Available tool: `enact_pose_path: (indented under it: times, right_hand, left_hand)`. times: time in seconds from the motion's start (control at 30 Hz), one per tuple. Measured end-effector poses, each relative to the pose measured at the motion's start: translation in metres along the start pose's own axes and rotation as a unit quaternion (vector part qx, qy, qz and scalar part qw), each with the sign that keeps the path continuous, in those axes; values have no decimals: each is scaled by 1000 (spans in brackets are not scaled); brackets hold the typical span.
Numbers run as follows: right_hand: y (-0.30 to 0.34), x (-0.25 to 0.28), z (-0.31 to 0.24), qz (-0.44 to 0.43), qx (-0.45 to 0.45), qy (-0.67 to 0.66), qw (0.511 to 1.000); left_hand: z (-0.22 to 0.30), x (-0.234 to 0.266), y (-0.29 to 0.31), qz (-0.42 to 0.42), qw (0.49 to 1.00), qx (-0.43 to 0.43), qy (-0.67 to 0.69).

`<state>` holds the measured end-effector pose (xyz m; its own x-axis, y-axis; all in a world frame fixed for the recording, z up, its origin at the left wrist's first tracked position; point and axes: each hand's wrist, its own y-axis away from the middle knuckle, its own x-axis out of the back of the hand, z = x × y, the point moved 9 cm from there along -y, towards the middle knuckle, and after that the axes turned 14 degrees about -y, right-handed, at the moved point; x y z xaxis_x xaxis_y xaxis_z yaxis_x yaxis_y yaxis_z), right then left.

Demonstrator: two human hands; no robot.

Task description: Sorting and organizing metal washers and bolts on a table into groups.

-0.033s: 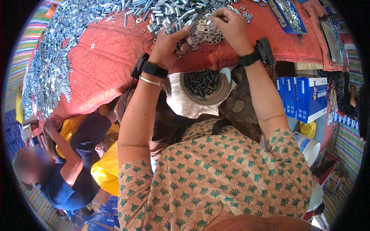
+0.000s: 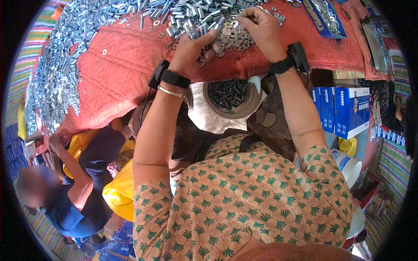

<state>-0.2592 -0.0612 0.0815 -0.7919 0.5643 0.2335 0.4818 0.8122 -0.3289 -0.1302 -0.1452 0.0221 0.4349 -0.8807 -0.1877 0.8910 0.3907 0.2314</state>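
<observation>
My left hand (image 2: 194,48) is curled at the near edge of a heap of silvery metal sleeves (image 2: 204,15). Its fingers are closed around shiny metal sleeves that blend with the heap behind, so how many it holds is unclear. My right hand (image 2: 264,35) hovers to the right, its thumb and fingertips brought together. Whatever small piece lies between them cannot be made out. Below and between the hands lies a pile of flat washers and rings (image 2: 233,40) on the red quilted cloth (image 2: 117,65).
A round tub (image 2: 237,115) of black parts stands below the cloth's edge. Blue trays (image 2: 320,26) of hardware lie at the upper right, above blue-and-white boxes (image 2: 342,111). More metal parts (image 2: 56,74) spread along the left. Another person (image 2: 72,204) sits at the lower left.
My right hand has shifted very slightly to the right, and my left hand is almost where it was. The piles look the same.
</observation>
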Motion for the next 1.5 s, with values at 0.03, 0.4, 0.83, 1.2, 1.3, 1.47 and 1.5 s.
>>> enact_pose_path:
  times: [0.03, 0.4, 0.83, 1.2, 1.3, 1.47, 1.5]
  right_hand:
    - [0, 9, 7, 58, -38, -127, 990]
    - [1, -15, -26, 18, 137, 42, 989]
    - [7, -16, -35, 30, 132, 61, 989]
    - [8, -32, -12, -180, 104, 176, 962]
    - [20, -43, -1, -231, 105, 219, 942]
    - [26, -47, 10, -254, 80, 267, 926]
    - [27, -47, 8, -254, 94, 270, 924]
  left_hand:
    - [0, -4, 0, -2, 1000, 0, 1]
    - [5, -12, -4, -31, 996, -43, 73]
    - [2, -11, 3, 16, 999, 2, 31]
    - [6, 8, -1, 61, 995, -41, 61]
    - [6, 7, -1, 63, 995, -42, 63]
    - [4, 7, -3, 70, 995, -34, 60]
    - [5, 6, -2, 59, 995, -40, 65]
